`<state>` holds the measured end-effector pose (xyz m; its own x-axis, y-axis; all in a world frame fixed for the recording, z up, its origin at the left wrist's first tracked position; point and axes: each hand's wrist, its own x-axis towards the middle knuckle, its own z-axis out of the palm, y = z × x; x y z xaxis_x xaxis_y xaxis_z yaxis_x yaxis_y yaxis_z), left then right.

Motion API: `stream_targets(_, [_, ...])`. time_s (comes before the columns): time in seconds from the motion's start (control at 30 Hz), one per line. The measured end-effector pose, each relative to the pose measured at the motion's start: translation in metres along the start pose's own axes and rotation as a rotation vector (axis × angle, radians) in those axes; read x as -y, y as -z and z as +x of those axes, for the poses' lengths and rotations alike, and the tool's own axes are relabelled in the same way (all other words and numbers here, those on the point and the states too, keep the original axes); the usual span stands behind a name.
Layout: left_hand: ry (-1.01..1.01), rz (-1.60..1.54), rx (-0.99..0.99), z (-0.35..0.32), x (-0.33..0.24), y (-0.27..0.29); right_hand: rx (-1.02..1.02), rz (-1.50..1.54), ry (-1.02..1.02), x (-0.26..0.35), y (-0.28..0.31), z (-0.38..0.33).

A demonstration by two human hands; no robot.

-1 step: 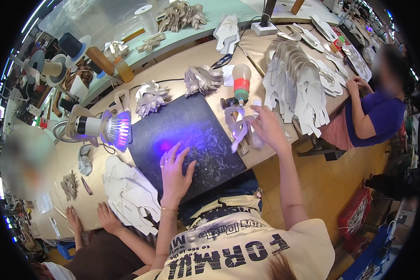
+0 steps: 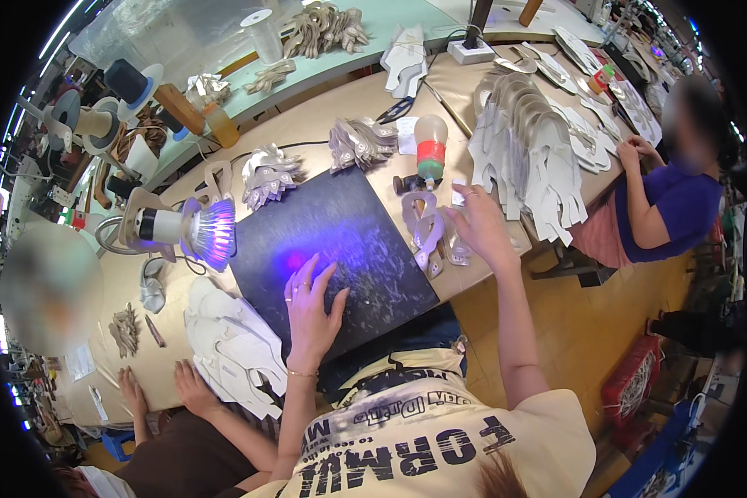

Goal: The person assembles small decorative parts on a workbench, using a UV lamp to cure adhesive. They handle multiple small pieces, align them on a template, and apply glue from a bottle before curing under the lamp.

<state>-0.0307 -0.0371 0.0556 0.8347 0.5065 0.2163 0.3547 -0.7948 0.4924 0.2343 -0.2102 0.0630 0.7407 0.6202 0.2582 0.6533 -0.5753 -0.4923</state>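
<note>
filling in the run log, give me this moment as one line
left hand: flat on dark work mat | right hand: on cut grey pieces beside mat | lamp: violet light on mat | glue bottle: upright behind pieces

My left hand [image 2: 310, 307] lies palm down, flat, with the fingers spread and pointing away from me; the thumb angles out to the right. I can see rings on two of its fingers and a thin bracelet at the wrist. Its forearm runs almost straight up from my chest, bare to the elbow. My right hand [image 2: 479, 226] is farther out and to the right, also palm down, the fingers loosely curled and reaching left, with a ring on one of them. That arm is stretched long, bare from the short sleeve to the wrist, and slants up and slightly left from my shoulder. The two hands are well apart.
</note>
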Motion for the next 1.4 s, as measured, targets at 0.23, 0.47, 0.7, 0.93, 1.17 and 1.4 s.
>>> stream_targets(0.23, [0.249,0.115,-0.198,-0.042,0.038,0.004,-0.175,0.116,-0.077,-0.049,0.02,-0.003])
stream_targets(0.47, [0.447,0.388,-0.073,-0.075,0.077,0.02,-0.508,-0.16,-0.116,-0.118,0.06,0.022])
stream_targets(0.7, [0.47,0.437,0.05,-0.08,0.077,0.027,-0.462,-0.165,-0.287,-0.215,0.095,0.072])
stream_targets(0.93, [0.527,0.335,-0.015,-0.067,0.069,0.036,-0.509,-0.186,-0.276,-0.222,0.096,0.081])
stream_targets(1.17, [0.273,0.052,-0.26,-0.027,0.029,0.044,-0.707,-0.25,-0.078,-0.121,0.133,0.038])
stream_targets(1.4, [-0.047,-0.341,-0.221,0.003,-0.02,0.029,-0.921,0.558,0.12,-0.003,0.143,-0.004])
